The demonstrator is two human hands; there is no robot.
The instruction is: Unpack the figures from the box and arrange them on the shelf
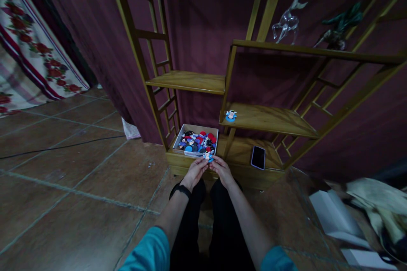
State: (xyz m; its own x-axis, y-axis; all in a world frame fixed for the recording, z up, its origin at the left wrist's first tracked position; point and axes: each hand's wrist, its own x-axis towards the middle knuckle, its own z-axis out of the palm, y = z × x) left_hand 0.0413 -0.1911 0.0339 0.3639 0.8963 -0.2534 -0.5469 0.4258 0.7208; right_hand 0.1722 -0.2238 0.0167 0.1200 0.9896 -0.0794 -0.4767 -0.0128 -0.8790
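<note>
Between the fingertips of my left hand (197, 170) and my right hand (222, 169) is a small figurine (208, 156) on a blue base. Both hands are closed on it, just in front of a white box (217, 135). That box sits on the bottom shelf, filled with several small figurines and round bases in red, blue, purple and black. A similar figurine (230, 115) on a blue base stands at the left front corner of the middle right shelf (270, 119). My left wrist wears a dark band.
A phone (258, 157) lies on the bottom shelf (240, 152) to the right. Above are a left shelf (190, 81), a clear deer ornament (287, 23) and a dark green ornament (338, 29). White boxes (338, 216) rest on the floor at right. A black cable (63, 146) crosses the tiles.
</note>
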